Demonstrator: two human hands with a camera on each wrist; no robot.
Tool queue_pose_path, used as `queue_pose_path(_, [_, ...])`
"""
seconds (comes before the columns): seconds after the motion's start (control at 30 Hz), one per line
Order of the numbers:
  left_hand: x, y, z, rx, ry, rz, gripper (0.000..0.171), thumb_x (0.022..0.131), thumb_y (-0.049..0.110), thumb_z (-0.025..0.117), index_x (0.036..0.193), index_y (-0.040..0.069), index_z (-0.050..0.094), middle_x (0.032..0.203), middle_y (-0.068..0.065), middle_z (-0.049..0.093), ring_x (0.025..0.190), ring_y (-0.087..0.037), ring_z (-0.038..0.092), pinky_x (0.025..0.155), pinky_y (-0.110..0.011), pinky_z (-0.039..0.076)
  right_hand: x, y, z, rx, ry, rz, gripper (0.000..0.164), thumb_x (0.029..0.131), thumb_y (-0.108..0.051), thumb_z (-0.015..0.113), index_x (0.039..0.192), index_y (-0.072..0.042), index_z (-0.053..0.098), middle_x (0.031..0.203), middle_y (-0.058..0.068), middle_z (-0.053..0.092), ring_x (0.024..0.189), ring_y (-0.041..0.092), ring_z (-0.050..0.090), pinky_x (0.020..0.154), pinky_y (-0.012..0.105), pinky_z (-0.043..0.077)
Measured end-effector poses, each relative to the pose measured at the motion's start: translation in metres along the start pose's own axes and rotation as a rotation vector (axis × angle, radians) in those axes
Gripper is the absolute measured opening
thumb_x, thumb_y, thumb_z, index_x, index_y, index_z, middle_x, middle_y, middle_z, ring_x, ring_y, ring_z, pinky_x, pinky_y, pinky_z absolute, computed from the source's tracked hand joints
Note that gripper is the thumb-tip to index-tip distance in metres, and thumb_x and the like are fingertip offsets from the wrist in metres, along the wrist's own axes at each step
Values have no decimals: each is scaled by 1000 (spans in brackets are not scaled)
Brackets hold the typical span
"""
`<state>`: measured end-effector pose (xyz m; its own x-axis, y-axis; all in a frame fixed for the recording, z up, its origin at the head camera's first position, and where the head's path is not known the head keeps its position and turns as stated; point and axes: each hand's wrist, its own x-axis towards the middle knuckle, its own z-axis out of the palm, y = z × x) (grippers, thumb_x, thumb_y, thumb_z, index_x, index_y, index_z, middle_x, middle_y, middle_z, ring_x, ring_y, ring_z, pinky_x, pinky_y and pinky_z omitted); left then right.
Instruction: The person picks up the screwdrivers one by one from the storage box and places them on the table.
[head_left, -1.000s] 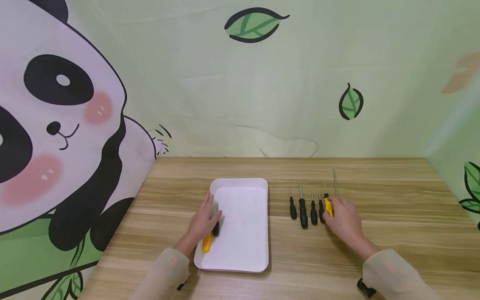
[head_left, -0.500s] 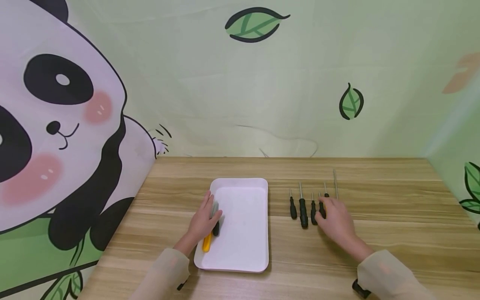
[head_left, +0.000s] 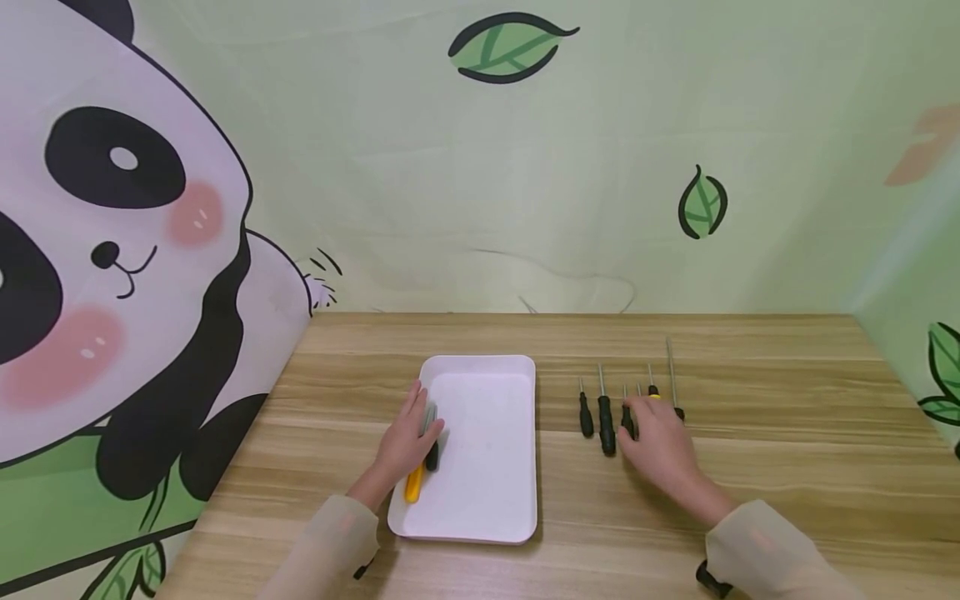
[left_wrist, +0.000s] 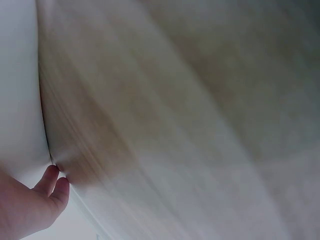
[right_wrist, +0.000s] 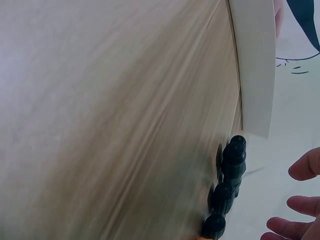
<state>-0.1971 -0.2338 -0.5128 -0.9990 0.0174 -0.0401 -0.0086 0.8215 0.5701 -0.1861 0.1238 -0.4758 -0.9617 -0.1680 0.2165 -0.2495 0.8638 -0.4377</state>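
Note:
Across the left rim of the white tray (head_left: 487,458) my left hand (head_left: 405,442) holds on, thumb inside and fingers along the outer side. In the left wrist view its fingertips (left_wrist: 61,187) touch the tray's lower edge. Beside the thumb, a yellow-handled tool (head_left: 414,485) and a black-handled one (head_left: 432,457) lie in the tray, partly hidden. My right hand (head_left: 660,446) is over a row of screwdrivers, nearest a short black one (head_left: 627,417). The right wrist view shows its fingers (right_wrist: 295,227) spread, apart from the black handles (right_wrist: 233,160).
Left of my right hand lie a small black screwdriver (head_left: 586,415) and a larger one (head_left: 606,425). A long-shafted screwdriver (head_left: 672,375) is at the right, its handle mostly covered. A printed cloth wall (head_left: 600,183) rises behind the wooden table (head_left: 810,400).
My right hand has moved left along the row, from the yellow-handled screwdriver to the short black ones. The screwdrivers stay in place. My left hand has not moved.

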Motion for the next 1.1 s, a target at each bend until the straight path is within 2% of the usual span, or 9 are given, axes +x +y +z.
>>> queue_pose_path(0.1, [0, 0, 0, 2, 5, 11, 66, 90, 33, 50, 142, 4, 21, 152, -7, 9, 135, -30, 23, 107, -49, 27, -1, -4, 0, 14, -5, -5, 40, 78, -16, 60, 114, 1, 55, 117, 22, 55, 109, 39, 48, 90, 54, 40])
queue_pose_path(0.37, [0, 1, 0, -9, -12, -17, 66, 90, 34, 49, 143, 7, 19, 152, -3, 7, 136, -29, 21, 108, -49, 25, -3, -13, 4, 27, -12, -22, 39, 78, -17, 60, 113, -1, 55, 119, 21, 54, 112, 39, 47, 92, 54, 39])
queue_pose_path(0.6, [-1, 0, -1, -3, -3, 1, 66, 90, 33, 49, 142, 5, 21, 152, -5, 9, 135, -30, 25, 106, -49, 27, -4, -20, 7, 42, -13, -56, 37, 78, -17, 62, 112, -2, 57, 117, 19, 55, 110, 36, 49, 90, 52, 42])
queue_pose_path(0.97, [-1, 1, -1, -12, -15, -20, 66, 90, 34, 49, 143, 9, 20, 152, -2, 8, 136, -29, 23, 107, -49, 27, -7, -33, 7, 24, -29, -104, 38, 80, -17, 60, 113, -1, 56, 116, 18, 55, 109, 35, 50, 90, 49, 44])
queue_pose_path(1.1, [0, 0, 0, -21, -20, -28, 65, 90, 35, 49, 143, 11, 20, 152, -1, 8, 136, -28, 23, 107, -48, 27, -8, -37, 7, 55, -23, -127, 37, 78, -15, 61, 113, -2, 56, 114, 16, 56, 108, 33, 51, 89, 47, 45])
